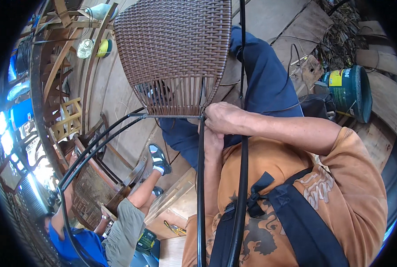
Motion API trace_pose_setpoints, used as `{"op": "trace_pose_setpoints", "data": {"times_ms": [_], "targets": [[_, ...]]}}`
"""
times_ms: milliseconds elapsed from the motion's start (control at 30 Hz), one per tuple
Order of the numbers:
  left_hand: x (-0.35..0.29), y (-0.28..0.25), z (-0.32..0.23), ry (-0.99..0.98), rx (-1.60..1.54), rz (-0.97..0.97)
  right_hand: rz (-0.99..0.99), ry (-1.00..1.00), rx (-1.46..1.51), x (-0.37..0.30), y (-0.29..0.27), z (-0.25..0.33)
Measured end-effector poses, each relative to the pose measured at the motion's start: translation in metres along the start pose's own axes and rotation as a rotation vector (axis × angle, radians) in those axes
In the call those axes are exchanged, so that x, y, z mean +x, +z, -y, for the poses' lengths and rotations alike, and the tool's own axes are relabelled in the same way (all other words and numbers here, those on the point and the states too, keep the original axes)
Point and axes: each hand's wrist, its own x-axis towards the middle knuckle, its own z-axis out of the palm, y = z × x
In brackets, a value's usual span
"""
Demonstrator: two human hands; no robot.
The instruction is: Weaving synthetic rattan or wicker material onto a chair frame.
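Observation:
A chair with a brown woven wicker panel [176, 40] stands in front of me on a thin black metal frame [201, 187]. Along the panel's near edge, bare parallel strands [180, 95] show gaps between them. My right hand [227, 118] is closed at the near right corner of the panel, where strands meet the frame. Just below it, my left hand [213, 139] is closed too, partly behind the black tube and under the right hand. What the fingers of either hand pinch is hidden. A thin dark strand [278, 109] curves out to the right near my right hand.
Another person in a blue shirt [76, 244] works at lower left beside a woven piece [92, 189]. A green bucket [363, 93] stands at right. Yellow-handled pliers [175, 228] lie on boards below. Wooden frames [69, 118] crowd the left side.

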Motion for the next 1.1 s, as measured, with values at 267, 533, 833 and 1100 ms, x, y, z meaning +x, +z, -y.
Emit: {"op": "trace_pose_setpoints", "data": {"times_ms": [267, 533, 833, 1100], "targets": [[-0.005, -0.013, 0.037, -0.714, -1.201, -0.17, 0.004, 0.219, 0.386, -0.006, -0.018, 0.012], [0.009, -0.021, 0.016, -0.633, -1.535, 0.119, -0.067, 0.131, 0.268, -0.013, -0.01, 0.009], [0.013, -0.019, 0.009, -0.676, -1.537, 0.024, -0.065, 0.14, 0.186, -0.006, -0.009, -0.001], [0.011, -0.018, 0.021, -0.779, -1.407, -0.054, -0.034, 0.222, 0.274, 0.007, -0.008, 0.001]]}}
